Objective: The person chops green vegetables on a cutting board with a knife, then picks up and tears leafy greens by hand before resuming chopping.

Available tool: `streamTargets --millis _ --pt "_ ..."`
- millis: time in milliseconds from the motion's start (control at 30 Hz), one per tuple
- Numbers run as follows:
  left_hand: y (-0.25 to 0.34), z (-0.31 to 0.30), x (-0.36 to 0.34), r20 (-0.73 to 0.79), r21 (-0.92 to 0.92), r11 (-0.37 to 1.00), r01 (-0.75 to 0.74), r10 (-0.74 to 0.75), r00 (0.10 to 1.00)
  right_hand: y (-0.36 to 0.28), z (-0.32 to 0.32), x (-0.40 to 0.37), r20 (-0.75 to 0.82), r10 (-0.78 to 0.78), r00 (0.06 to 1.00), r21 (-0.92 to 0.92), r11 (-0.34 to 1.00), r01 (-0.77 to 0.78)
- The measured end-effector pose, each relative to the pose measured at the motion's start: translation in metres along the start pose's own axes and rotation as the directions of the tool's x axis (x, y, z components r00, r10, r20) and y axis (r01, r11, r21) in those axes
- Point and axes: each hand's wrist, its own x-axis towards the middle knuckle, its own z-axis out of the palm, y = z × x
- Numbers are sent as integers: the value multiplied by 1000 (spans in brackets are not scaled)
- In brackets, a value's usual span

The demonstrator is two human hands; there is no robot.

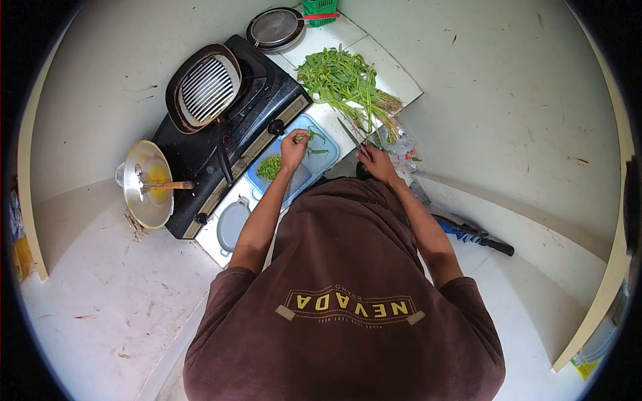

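From where I stand, the corner is crowded: a black gas stove [284, 83] runs beside the white tiled counter [344, 32], bearing a square ridged grill pan [208, 87] whose dark handle sticks out toward the counter side. At its other end sits a metal wok [138, 202] with something yellow in the bottom and a wooden-handled ladle [177, 185] lying across its rim. Past the stove's far end are a round mesh strainer [274, 28] and a green plastic basket [319, 8]; near the wok end lies a grey, round, dish-like piece [233, 227]. A clear plastic bag [401, 148] is just beside the right hand [376, 164], which is closed around the handle of a knife [349, 132], blade angled up toward the greens. The left hand [294, 148] pinches a few green sprigs [316, 137] between thumb and fingers, over a blue tray [302, 179]. A small heap of finely cut greens [269, 167] lies in the tray's nearer compartment. The big bunch of leafy greens [340, 75] sprawls on the tiles beyond, fresh-looking, its pale stems ending in brownish, stringy roots that point toward the counter's edge.
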Motion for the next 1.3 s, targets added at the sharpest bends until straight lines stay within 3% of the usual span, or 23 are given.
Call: streamTargets --millis 67,167,467,667,967,1267,1300 --pt "-13 -1 2 4 -169 983 66 -66 998 -10 2 10 77 21 997 68 997 -27" --pt "3 -4 -6 71 -236 971 42 -26 997 -21 7 39 94 -51 994 77 996 44" --pt "29 -9 -12 193 -34 998 -57 63 979 -88 36 95 23 -317 948 224 926 304" --pt "57 -11 -17 221 91 994 -54 32 975 -87 40 96 43 -284 958 197 942 270" --pt "19 -5 -10 137 -140 990 13 6 991 -78 41 94 -32 -228 973 202 952 229" --pt "27 2 -18 71 -58 995 78 -74 995 -66 46 96 -20 -240 971 152 959 240" --pt "26 2 -18 20 61 998 15 -16 1000 -66 44 95 -11 -237 971 144 961 236"
